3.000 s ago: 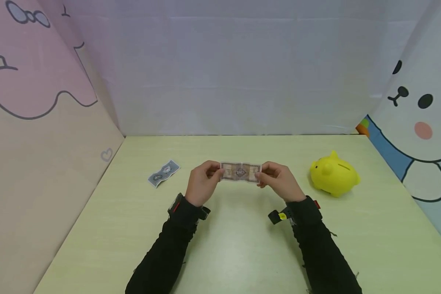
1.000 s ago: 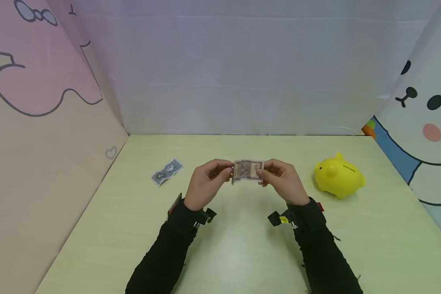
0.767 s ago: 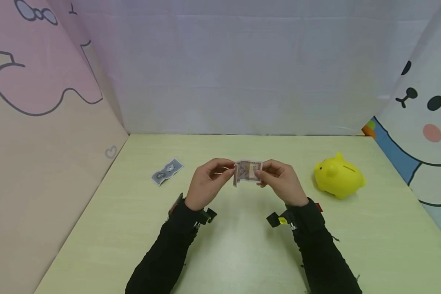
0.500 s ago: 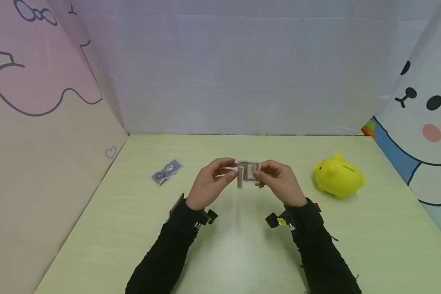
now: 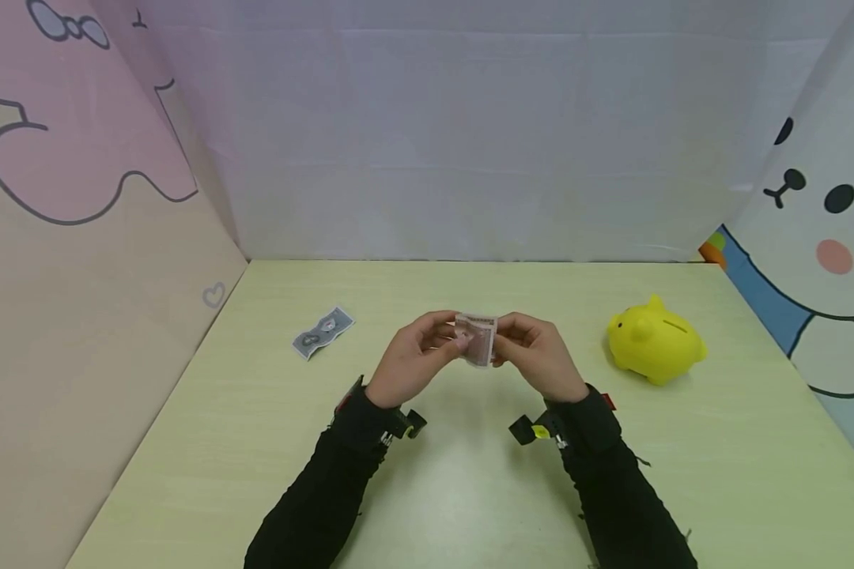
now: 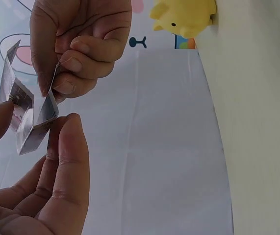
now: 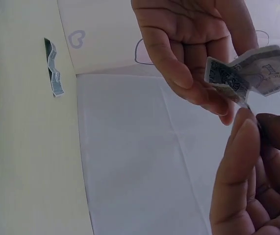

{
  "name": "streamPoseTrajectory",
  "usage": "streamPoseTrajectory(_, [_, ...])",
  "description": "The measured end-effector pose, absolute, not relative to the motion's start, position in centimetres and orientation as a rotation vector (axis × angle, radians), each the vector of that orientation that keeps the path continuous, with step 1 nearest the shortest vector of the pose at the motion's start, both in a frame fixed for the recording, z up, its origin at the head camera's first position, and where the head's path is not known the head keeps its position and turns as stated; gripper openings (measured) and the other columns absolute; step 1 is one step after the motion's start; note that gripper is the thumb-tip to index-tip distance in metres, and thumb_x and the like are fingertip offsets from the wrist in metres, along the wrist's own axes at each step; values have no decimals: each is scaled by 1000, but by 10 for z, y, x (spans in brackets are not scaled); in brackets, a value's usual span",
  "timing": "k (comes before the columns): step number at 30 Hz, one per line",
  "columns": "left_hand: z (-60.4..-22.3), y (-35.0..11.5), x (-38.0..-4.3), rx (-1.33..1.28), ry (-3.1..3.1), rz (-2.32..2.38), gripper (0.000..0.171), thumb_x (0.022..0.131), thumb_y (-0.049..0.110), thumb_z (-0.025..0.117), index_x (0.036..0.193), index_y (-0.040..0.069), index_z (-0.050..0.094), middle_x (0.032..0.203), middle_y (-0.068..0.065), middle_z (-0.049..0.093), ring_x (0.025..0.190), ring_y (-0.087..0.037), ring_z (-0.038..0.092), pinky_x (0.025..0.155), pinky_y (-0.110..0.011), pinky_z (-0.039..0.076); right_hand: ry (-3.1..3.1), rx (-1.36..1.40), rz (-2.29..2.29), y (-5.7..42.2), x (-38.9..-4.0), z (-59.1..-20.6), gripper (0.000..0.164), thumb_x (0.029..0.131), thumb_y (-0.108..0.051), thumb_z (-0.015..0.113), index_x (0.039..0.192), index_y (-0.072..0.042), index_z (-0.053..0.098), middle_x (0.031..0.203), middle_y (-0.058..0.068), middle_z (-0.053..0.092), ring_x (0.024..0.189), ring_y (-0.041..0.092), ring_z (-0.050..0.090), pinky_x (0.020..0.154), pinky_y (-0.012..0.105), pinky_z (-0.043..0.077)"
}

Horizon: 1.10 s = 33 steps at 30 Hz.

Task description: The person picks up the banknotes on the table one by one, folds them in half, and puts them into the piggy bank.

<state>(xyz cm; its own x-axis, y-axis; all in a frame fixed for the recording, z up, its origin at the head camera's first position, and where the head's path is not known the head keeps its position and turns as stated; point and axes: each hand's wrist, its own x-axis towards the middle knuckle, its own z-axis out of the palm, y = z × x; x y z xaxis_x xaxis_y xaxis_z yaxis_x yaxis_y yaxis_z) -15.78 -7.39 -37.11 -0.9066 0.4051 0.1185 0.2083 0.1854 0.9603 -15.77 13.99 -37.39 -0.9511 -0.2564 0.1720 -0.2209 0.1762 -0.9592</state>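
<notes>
A partly folded banknote [image 5: 478,338] is held up between both hands above the middle of the table. My left hand [image 5: 416,356] has its thumb on the near face and its fingers behind. My right hand [image 5: 541,356] pinches the note's right side between thumb and fingers. In the left wrist view the creased banknote [image 6: 33,122] shows several bent panels. In the right wrist view one flap of the banknote [image 7: 269,73] sticks out beside the left hand's thumb. A second, blue-grey banknote [image 5: 323,333] lies slightly wavy on the table to the left.
A yellow piggy bank [image 5: 655,340] with a slot in its back stands on the table [image 5: 455,490] at the right. A white sheet [image 5: 470,142] hangs behind the table's far edge. Cartoon-printed panels flank both sides.
The banknote was stretched flat between both hands; its left part has since been folded over. The hands have come closer together, and the left thumb now lies on the folded note.
</notes>
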Motion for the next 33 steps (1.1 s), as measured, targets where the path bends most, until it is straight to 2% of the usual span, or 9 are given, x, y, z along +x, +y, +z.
streamPoseTrajectory(12, [-369, -70, -156, 630, 2284, 1855, 37, 98, 13, 61, 132, 0, 54, 112, -20, 65, 96, -27, 67, 83, -31, 59, 2385, -471, -1916, 137, -157, -374, 18, 96, -9, 62, 109, 3, 65, 103, 16, 68, 74, 14, 64, 69, 30, 58])
streamPoseTrajectory(21, [-370, -70, -157, 624, 2267, 1879, 33, 98, 10, 60, 128, -2, 57, 111, -22, 66, 94, -25, 67, 82, -34, 59, 2357, -480, -1920, 137, -156, -373, 19, 96, -8, 61, 111, 4, 65, 105, 17, 67, 75, 14, 64, 69, 25, 57])
streamPoseTrajectory(28, [-370, -70, -156, 632, 2279, 1899, 32, 98, 8, 59, 127, -3, 58, 108, -23, 66, 93, -28, 69, 83, -41, 60, 2343, -473, -1919, 138, -156, -373, 21, 97, -9, 61, 112, 4, 64, 107, 19, 66, 77, 15, 64, 71, 26, 58])
streamPoseTrajectory(33, [-370, -69, -156, 647, 2298, 1905, 30, 98, 8, 59, 125, -4, 59, 105, -23, 67, 91, -27, 69, 81, -37, 60, 2342, -478, -1917, 138, -157, -372, 22, 99, -12, 58, 113, 4, 64, 108, 19, 66, 79, 16, 65, 72, 26, 59])
